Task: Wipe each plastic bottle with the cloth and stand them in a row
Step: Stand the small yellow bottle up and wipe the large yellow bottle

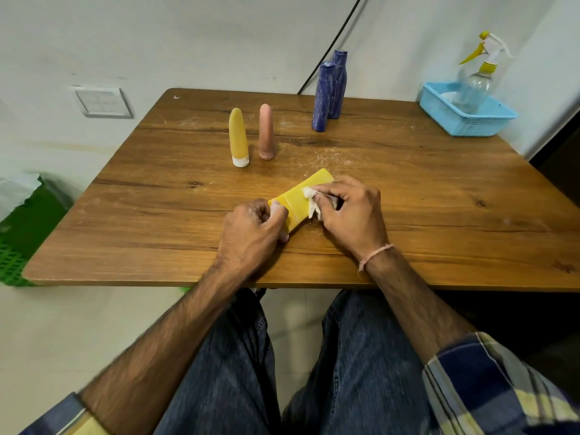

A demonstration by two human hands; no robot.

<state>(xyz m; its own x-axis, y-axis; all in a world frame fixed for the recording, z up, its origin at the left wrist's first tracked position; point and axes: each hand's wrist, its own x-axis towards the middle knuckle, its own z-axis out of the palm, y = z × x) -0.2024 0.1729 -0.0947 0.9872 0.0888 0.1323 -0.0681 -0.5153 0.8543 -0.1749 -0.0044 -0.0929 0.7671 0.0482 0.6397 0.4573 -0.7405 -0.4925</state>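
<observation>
From the head view, a yellow plastic bottle [298,199] lies tilted on its side on the wooden worktop [439,196], near the front edge and roughly midway across its width. The left hand [251,230] has its fingers closed around the bottle's near end, while the right hand [351,211] pinches a small white cloth [312,200] against the bottle's side, fingers curled tight on the cloth. Farther back, a mustard-yellow bottle with a white cap [239,139] and a pink bottle [266,133] stand cap-down side by side, just apart from each other. Two blue bottles [328,92] stand close together near the back edge, one partly behind the other. A light blue basket [464,120] sits at the far right corner, overhanging the worktop's edge slightly, with a clear spray bottle [475,80] in it. The worktop's left side and right front are bare wood. A green crate [22,237] sits off the left edge, below worktop level
</observation>
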